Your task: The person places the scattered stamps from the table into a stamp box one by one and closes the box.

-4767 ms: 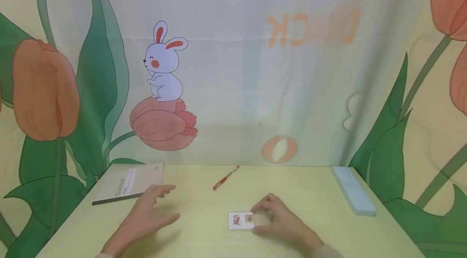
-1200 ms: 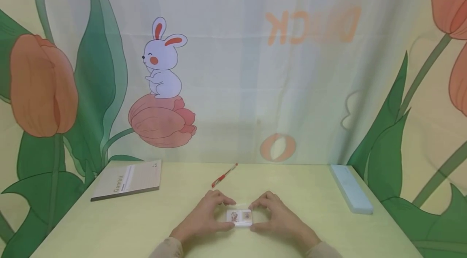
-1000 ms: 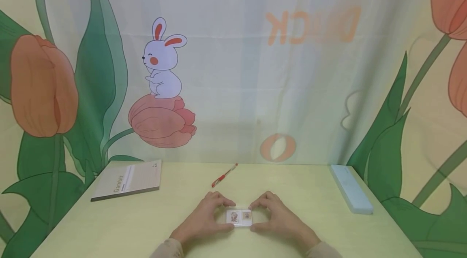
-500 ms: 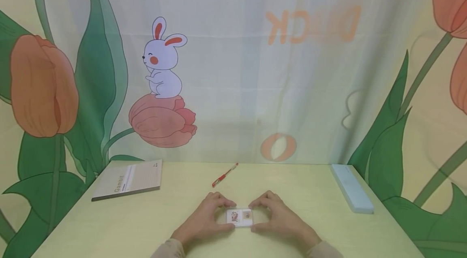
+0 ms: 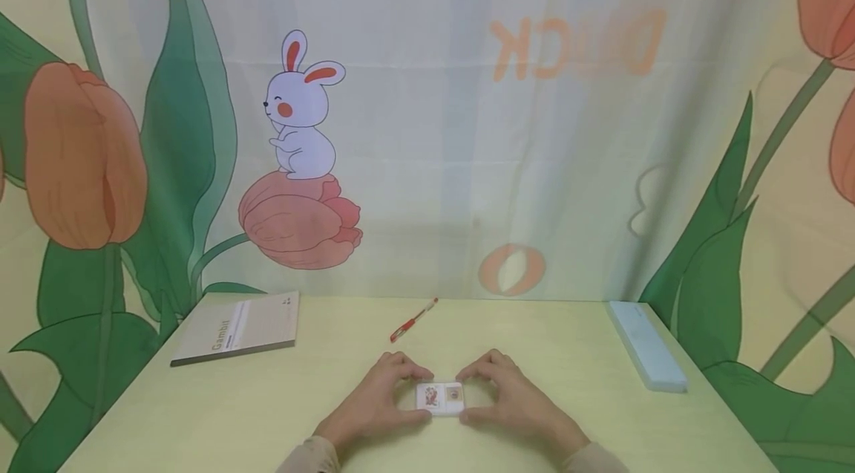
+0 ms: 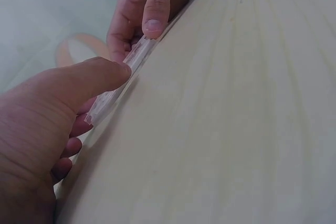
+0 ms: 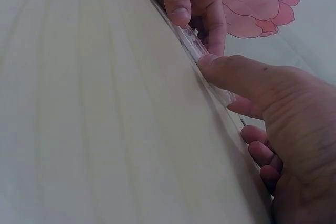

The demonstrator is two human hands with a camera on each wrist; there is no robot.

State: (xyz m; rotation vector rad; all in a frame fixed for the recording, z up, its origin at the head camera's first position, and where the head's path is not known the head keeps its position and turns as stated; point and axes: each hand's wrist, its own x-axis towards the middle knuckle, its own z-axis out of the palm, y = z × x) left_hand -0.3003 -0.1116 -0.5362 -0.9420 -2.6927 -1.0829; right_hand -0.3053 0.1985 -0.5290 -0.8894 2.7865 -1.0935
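A small flat rectangular case (image 5: 440, 399), white with two small printed pictures on its top, lies between both hands at the middle front of the table. In the wrist views the case (image 6: 106, 104) looks clear and thin, just at the table surface. My left hand (image 5: 375, 399) pinches its left end, thumb on the near edge and fingers at the far edge. At the right end, my right hand (image 5: 510, 400) pinches it the same way. The right wrist view shows both thumbs along the near edge of the case (image 7: 191, 44).
A red pen (image 5: 412, 321) lies behind the hands. At the back left rests a notebook (image 5: 243, 328) marked "Gambit". A long light-blue box (image 5: 646, 347) sits along the right edge. A printed curtain (image 5: 414, 124) hangs behind the table (image 5: 561, 354).
Several seconds ago my left hand was spread near the notebook, away from the case; it has come to the case's left end and pinches it. Over the last second both hands barely move.
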